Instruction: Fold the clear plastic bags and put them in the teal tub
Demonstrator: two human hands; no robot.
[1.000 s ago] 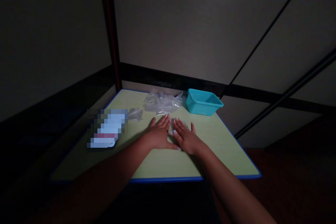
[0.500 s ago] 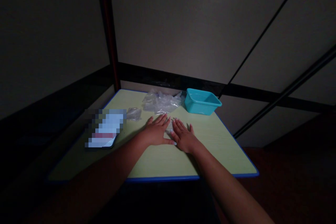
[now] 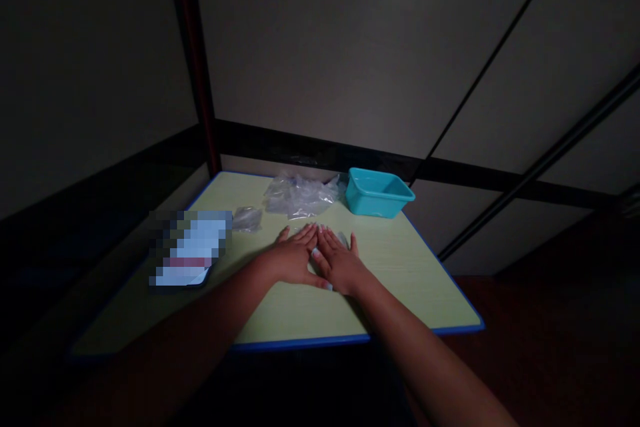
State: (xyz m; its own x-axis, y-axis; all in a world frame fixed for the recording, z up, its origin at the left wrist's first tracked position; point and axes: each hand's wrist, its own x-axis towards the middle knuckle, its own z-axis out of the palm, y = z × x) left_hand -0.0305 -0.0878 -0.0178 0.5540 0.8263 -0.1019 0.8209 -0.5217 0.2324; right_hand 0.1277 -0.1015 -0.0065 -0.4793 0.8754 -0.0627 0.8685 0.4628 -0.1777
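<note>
My left hand lies flat, palm down, at the middle of the pale green table, with its fingers apart. Beside it, touching it, my right hand is also palm down with the fingers stretched out. A bit of clear plastic shows by the right fingertips; most of it is hidden under the hands. Beyond my fingertips lies a crumpled heap of clear plastic bags. A smaller folded clear bag rests on the table to the left of the heap.
A turquoise plastic basket stands at the table's back right corner. On the left side lies a phone-like device with a bright, pixelated screen. Dark-banded panels rise behind the table.
Both hands have drawn closer together, and the fingertips now meet. Less of the clear plastic shows between them. The whole view has shifted slightly.
</note>
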